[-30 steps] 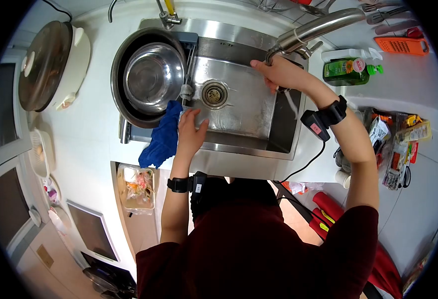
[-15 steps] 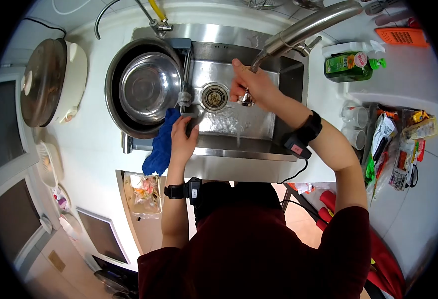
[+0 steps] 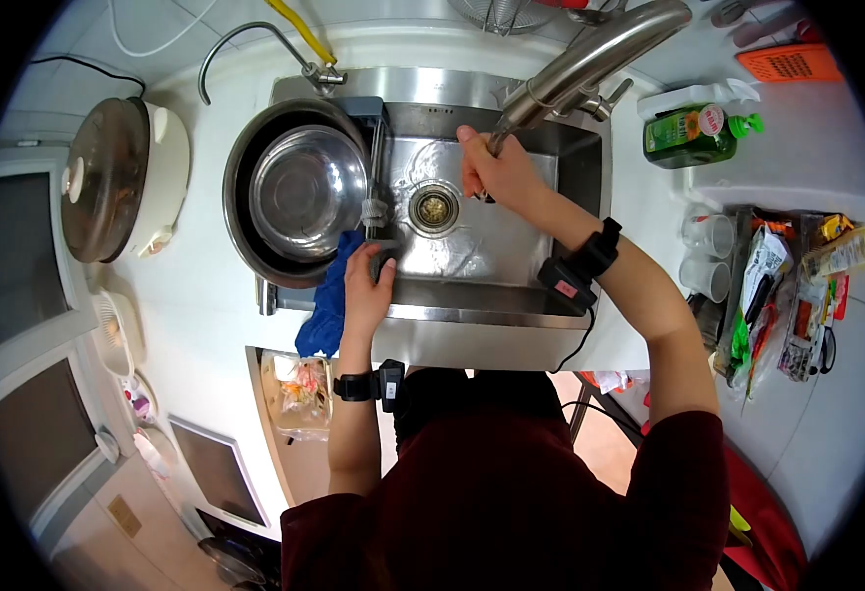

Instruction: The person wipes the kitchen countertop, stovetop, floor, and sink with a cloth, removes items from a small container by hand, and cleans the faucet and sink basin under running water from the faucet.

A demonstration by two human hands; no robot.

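Under the faucet [image 3: 590, 59], my right hand [image 3: 501, 172] is closed around the metal spray head [image 3: 488, 199], which is mostly hidden by the fingers. Its hose end shows at the top of the hand. The steel sink [image 3: 511, 253] lies below, wet, with a round drain [image 3: 434, 209]. My left hand [image 3: 366, 286] rests at the sink's front left, by the blue cloth [image 3: 326, 313] and the lower end of a grey rack [image 3: 377, 167]; its fingers are slightly apart and curled. Left of the rack, a steel bowl [image 3: 306, 192] sits inside a larger dark pot [image 3: 240, 212].
A lidded cooker [image 3: 107, 182] stands at the far left. To the right are a green soap bottle [image 3: 688, 135], two clear glasses [image 3: 708, 236], bagged utensils [image 3: 767, 295] and an orange grater [image 3: 792, 64]. A curved thin tap [image 3: 245, 34] rises behind the pot.
The whole view has shifted slightly, with the sink lower in the frame. My right hand has moved a little left relative to the sink, and the falling water is no longer visible.
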